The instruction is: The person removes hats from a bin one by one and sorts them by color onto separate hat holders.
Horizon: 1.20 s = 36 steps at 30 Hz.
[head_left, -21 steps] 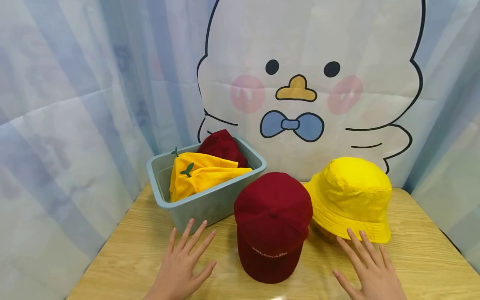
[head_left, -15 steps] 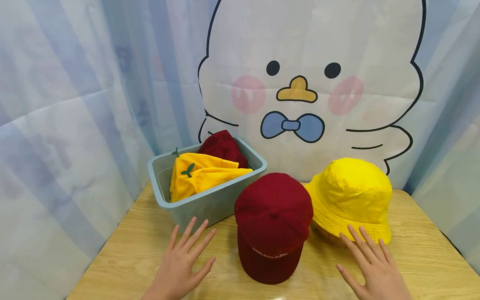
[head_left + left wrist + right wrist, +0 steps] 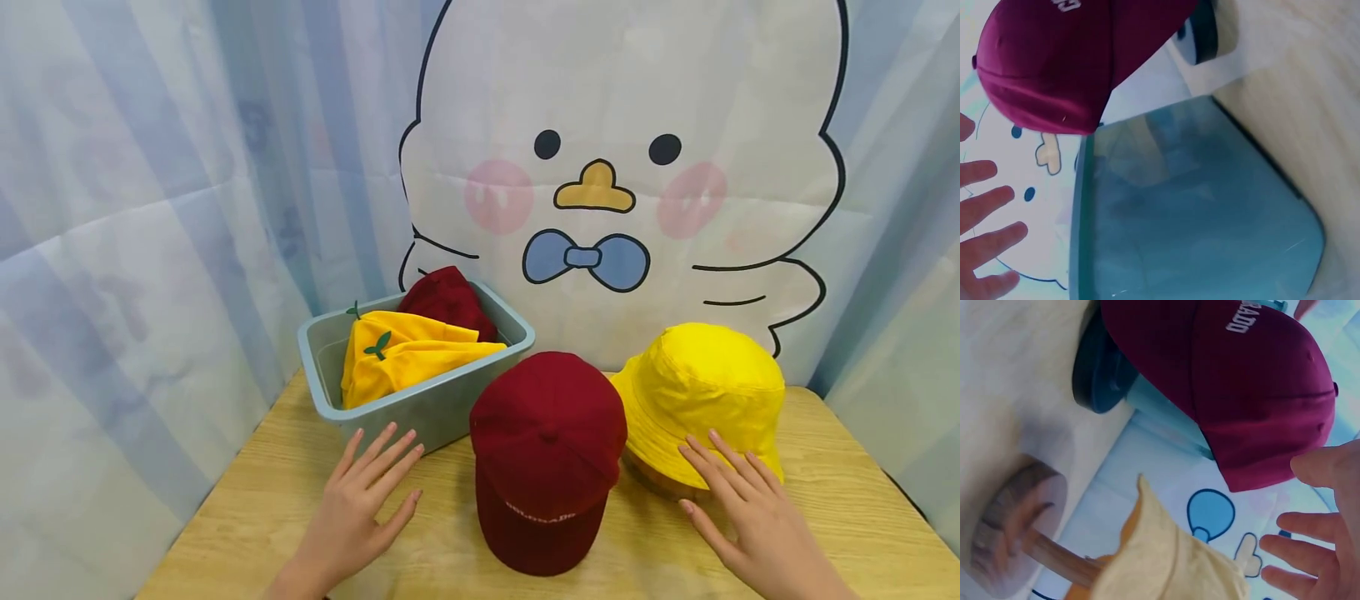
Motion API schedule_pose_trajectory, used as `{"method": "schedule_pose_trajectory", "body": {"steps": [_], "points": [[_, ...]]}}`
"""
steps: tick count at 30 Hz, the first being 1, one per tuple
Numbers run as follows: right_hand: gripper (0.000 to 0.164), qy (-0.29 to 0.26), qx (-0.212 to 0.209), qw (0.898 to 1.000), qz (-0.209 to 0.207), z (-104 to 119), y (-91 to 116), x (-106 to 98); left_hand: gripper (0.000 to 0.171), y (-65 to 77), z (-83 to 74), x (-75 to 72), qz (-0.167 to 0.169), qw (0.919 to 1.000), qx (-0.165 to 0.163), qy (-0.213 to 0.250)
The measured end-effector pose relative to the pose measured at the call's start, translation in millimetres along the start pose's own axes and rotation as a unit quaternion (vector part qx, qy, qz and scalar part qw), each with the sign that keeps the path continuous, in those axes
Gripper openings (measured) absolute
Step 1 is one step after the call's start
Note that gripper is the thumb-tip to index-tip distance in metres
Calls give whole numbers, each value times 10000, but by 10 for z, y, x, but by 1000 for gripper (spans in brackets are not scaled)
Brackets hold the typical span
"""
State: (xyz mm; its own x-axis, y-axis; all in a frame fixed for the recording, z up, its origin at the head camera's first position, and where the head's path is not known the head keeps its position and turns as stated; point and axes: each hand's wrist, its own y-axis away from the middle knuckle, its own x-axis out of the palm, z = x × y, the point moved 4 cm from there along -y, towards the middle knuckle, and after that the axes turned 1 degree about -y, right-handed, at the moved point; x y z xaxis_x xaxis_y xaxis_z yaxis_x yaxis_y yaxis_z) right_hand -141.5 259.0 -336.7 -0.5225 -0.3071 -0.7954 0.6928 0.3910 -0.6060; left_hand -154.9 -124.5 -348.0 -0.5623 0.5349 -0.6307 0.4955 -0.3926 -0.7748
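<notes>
right now both hands are free of any load. the left hand (image 3: 360,508), at lower centre-left of the head view, has its fingers spread and holds nothing; the right hand (image 3: 761,529), at lower right, is likewise spread and grips nothing. between them, just below the centre of the frame, sits a dark red cap (image 3: 547,425), brim toward the person, on a stand whose dark base (image 3: 1100,372) shows at the upper left of the right wrist view.

a yellow bucket hat (image 3: 712,375) is at centre-right, on a stand with a round wooden base (image 3: 1016,528). the right fingers overlap its brim in the head view, yet the right wrist view shows a small gap. at centre-left is a grey-blue bin (image 3: 450,417) with yellow fabric pieces (image 3: 405,358) bearing green sprouts and, behind them, a dark red fabric item (image 3: 446,304). the left fingers are near its front wall, apart from it in the left wrist view.

this looks like a poised stage, with no hat in hand. handling the cap would seem to call for both palms coming inward, fingers curling gently round the crown, then a straight lift clear of its stand.
</notes>
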Motion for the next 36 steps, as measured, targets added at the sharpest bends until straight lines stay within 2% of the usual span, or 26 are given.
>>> {"method": "schedule_pose_trajectory", "body": {"steps": [4, 7, 11, 15, 19, 23, 29, 32, 36], "points": [[55, -142, -301, 9993, -159, 8, -135, -94, 39, -98, 52, -93, -568, 9980, 193, 205], [51, -190, -543, 9979, -292, 16, -250, -152, 38, -172, 119, -173, -872, 9956, 232, 258], [54, -221, -767, 9960, -410, 44, -424, -216, 38, -249, 254, -262, -1029, 9941, 169, 302], [51, -267, -889, 9952, -308, 75, -630, -254, 39, -306, 424, -302, -1109, 9935, 79, 251], [45, -272, -1043, 9941, -72, 111, -868, -241, 39, -340, 619, -301, -1011, 9947, -162, 116], [50, -311, -1272, 9913, 113, 166, -1084, -201, 33, -354, 804, -280, -907, 9950, -411, -20], [47, -426, -1558, 9862, 352, 256, -1386, -111, 28, -309, 1028, -219, -920, 9937, -612, -186], [44, -416, -1734, 9828, 486, 324, -1532, -54, 30, -242, 1137, -155, -702, 9936, -860, -215], [41, -416, -1918, 9781, 689, 423, -1717, 20, 35, -135, 1260, -43, -214, 9902, -1355, -248]]}}
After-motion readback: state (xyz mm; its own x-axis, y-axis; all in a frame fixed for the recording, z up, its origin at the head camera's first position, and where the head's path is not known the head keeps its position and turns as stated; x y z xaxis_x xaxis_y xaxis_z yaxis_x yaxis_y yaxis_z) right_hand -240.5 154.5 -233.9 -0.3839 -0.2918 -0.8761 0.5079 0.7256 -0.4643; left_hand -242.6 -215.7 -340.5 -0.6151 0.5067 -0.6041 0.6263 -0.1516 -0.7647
